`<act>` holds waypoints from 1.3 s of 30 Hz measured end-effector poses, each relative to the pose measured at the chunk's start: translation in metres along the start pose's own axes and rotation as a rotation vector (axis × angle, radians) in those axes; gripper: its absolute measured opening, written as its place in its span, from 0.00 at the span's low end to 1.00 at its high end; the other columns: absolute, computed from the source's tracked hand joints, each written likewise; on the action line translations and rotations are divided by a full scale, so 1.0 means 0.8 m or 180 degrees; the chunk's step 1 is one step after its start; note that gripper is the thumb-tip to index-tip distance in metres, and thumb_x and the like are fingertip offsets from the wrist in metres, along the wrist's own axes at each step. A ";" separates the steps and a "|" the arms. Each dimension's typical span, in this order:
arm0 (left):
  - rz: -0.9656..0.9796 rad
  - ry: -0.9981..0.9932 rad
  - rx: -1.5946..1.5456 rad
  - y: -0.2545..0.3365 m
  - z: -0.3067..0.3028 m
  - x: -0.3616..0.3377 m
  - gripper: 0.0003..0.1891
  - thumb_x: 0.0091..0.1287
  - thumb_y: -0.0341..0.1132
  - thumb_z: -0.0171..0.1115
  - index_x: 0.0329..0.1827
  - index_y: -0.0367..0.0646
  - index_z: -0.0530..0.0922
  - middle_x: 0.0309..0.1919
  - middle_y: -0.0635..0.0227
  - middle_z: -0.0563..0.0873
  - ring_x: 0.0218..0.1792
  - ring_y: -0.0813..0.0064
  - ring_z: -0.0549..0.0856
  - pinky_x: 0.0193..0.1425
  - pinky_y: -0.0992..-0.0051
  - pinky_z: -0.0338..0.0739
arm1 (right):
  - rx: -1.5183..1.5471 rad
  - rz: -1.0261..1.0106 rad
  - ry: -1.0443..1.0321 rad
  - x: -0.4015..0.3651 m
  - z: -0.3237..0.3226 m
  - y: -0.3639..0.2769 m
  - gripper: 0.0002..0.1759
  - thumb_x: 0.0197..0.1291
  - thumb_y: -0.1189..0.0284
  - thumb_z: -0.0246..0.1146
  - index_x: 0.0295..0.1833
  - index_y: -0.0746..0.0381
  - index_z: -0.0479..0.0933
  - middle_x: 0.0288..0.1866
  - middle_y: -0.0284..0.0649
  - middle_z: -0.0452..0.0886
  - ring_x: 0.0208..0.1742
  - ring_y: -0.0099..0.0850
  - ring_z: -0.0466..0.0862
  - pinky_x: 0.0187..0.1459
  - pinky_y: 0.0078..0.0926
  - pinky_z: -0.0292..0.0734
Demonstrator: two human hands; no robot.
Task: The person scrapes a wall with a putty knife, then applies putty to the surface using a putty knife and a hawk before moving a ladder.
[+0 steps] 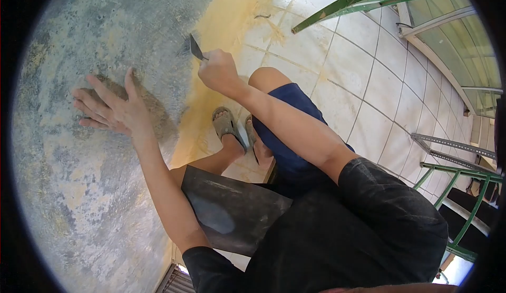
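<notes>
Dark scraper: upper left of centre, flat blade angled toward the wall.
Right hand: curled closed around the handle, close to the blade, likely for firm control.
Left hand: fingers fanned wide, holding nothing, palm seemingly against the wall, perhaps for balance.
Wall surface: grey-blue, mottled, rough-looking, edged by a dusty yellow band.
Tiles: pale, smooth-looking squares.

Scraper: dark flat blade, tilted, before wall; wall mottled blue-grey, yellowish patches.
</notes>
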State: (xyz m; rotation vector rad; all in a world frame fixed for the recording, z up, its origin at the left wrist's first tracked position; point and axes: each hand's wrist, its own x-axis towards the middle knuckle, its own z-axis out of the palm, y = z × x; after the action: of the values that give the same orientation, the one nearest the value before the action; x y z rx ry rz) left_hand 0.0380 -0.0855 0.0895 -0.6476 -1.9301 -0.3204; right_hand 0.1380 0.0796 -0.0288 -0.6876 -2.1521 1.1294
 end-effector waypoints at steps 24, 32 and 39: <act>0.0017 -0.0299 0.0340 -0.017 0.019 -0.004 0.52 0.61 0.72 0.65 0.84 0.55 0.58 0.85 0.61 0.46 0.85 0.60 0.35 0.82 0.44 0.27 | 0.0263 0.0216 0.0256 0.003 0.006 -0.001 0.03 0.43 0.79 0.62 0.22 0.67 0.75 0.24 0.60 0.78 0.30 0.61 0.81 0.35 0.55 0.78; -0.0130 -0.0408 0.0460 -0.014 0.016 -0.005 0.52 0.60 0.71 0.66 0.83 0.55 0.58 0.85 0.61 0.46 0.85 0.60 0.37 0.83 0.44 0.29 | -0.0114 0.0077 -0.0120 0.012 -0.010 -0.011 0.12 0.56 0.73 0.58 0.34 0.68 0.85 0.30 0.65 0.81 0.36 0.61 0.84 0.41 0.50 0.80; -0.0094 -0.0266 0.0367 -0.012 0.016 0.000 0.51 0.61 0.71 0.66 0.82 0.55 0.61 0.85 0.60 0.49 0.85 0.60 0.39 0.83 0.44 0.29 | -0.0232 -0.0082 -0.0208 0.020 -0.020 -0.014 0.12 0.54 0.74 0.56 0.32 0.68 0.85 0.30 0.64 0.81 0.36 0.61 0.84 0.42 0.50 0.80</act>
State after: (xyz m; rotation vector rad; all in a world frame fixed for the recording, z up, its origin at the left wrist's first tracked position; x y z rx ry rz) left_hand 0.0231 -0.0870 0.0847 -0.5648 -2.0232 -0.2015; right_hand 0.1367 0.0935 -0.0076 -0.6615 -2.2605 1.0782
